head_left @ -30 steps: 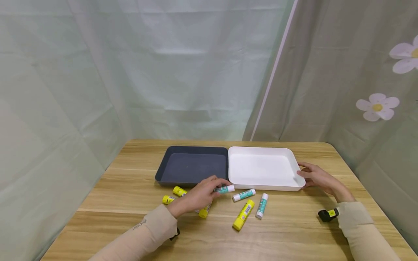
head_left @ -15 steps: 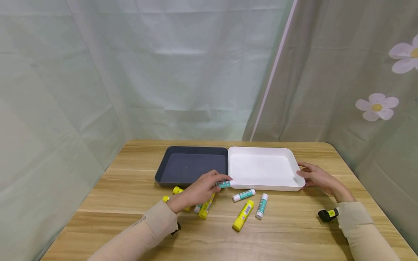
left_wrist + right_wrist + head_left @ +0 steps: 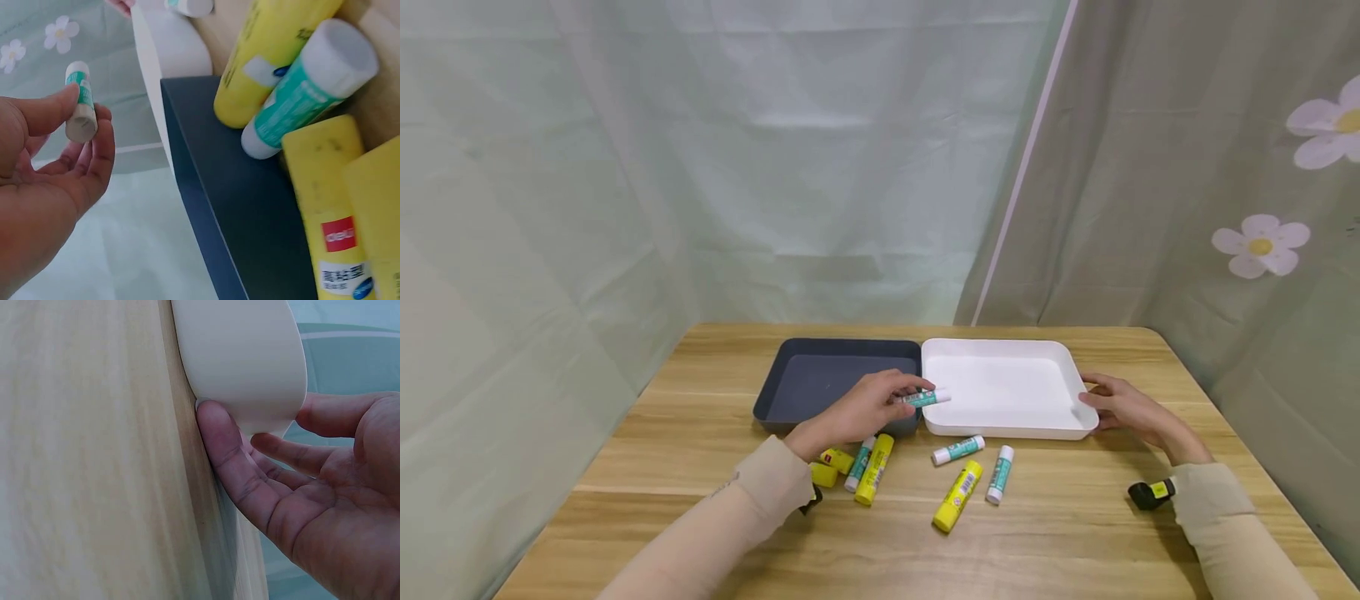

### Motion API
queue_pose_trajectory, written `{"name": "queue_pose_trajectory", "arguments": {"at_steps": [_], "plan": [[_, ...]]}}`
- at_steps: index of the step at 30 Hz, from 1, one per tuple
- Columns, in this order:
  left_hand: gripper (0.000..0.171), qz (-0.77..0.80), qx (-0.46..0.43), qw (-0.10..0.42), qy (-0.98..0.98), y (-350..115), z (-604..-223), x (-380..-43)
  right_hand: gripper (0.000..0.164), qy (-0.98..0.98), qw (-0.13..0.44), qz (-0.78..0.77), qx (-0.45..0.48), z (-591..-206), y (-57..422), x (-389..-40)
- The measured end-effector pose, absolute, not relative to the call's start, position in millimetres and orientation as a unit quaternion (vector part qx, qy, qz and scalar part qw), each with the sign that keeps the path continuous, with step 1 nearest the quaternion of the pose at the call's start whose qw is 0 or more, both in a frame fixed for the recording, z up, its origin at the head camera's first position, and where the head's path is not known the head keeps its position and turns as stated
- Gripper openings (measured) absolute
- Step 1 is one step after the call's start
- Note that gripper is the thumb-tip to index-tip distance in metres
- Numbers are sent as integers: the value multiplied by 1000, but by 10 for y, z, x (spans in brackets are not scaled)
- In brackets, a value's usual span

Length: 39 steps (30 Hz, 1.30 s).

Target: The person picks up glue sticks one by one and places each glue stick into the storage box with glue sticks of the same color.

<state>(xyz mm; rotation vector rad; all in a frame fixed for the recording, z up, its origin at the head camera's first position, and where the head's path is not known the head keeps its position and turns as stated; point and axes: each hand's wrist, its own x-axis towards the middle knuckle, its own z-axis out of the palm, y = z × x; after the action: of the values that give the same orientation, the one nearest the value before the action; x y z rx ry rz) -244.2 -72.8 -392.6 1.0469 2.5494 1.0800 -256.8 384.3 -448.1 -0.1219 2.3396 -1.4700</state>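
My left hand pinches a white and teal glue stick between thumb and fingers, over the seam where the dark tray meets the white tray. In the left wrist view this glue stick points away from the palm. At the white tray's right front corner, my right hand grips the wall, thumb at the rim and fingers against the side, as the right wrist view of the tray corner shows. Both trays lie side by side, and their visible insides hold nothing.
Before the trays lie more glue sticks: a teal one, another teal one and a yellow one. Near my left wrist a yellow stick, a teal one and other yellow ones lie bunched.
My left hand has risen and moved forward with the glue stick, from in front of the trays to over their inner edges. My right hand stays at the white tray's corner.
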Motion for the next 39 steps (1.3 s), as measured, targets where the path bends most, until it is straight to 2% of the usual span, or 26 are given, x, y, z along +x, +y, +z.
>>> {"name": "queue_pose_trajectory", "arguments": {"at_steps": [13, 28, 39], "plan": [[39, 368, 373, 107, 845, -656, -3799, -2661, 74, 833, 187, -519, -35, -4479, 3867, -2503], [46, 352, 378, 116, 848, -545, -3682, -2890, 72, 835, 180, -518, -41, -4488, 3860, -2516], [46, 358, 372, 152, 843, -477, -3612, -3042, 71, 831, 183, -524, -40, -4490, 3851, -2515]]}}
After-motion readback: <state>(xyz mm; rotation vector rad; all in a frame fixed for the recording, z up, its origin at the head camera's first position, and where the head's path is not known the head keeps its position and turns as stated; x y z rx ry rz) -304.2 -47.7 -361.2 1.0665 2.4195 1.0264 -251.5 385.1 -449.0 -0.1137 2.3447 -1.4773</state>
